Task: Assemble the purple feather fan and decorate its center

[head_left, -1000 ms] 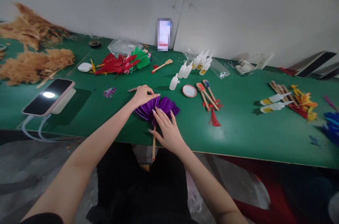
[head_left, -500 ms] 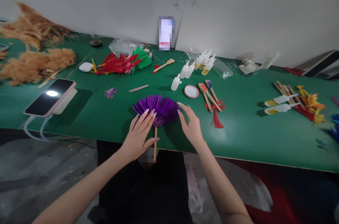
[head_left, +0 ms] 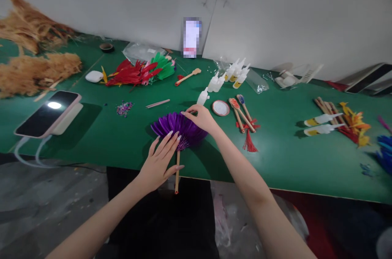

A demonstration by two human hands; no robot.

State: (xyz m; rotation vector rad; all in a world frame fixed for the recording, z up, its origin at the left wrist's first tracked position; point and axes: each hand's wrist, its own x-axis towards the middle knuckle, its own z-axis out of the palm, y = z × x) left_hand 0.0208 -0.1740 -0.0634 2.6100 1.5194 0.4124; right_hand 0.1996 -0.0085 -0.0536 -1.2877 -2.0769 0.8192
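Observation:
A purple feather fan (head_left: 168,122) lies spread on the green table, its thin wooden handle (head_left: 177,169) reaching past the front edge. My left hand (head_left: 159,161) rests flat over the fan's lower left part, fingers stretched and thumb across the handle. At the top edge of the feathers, my right hand (head_left: 202,118) has thumb and finger pinched together on the feather tips. The other fingers are curled. Just behind this hand stands a small white glue bottle (head_left: 202,97), partly covered by it.
A shallow dish (head_left: 221,108) and several painted wooden sticks (head_left: 237,112) with a red tassel lie to the right. Tweezers (head_left: 157,103) and purple sequins (head_left: 124,108) are left of the fan. Further back are red feathers (head_left: 131,73) and glue bottles (head_left: 237,72). A phone (head_left: 49,113) stands far left.
My right hand has moved left and up from the fan's right side to its top edge, and its fingers have closed. My left hand stays on the fan. The view has shifted slightly.

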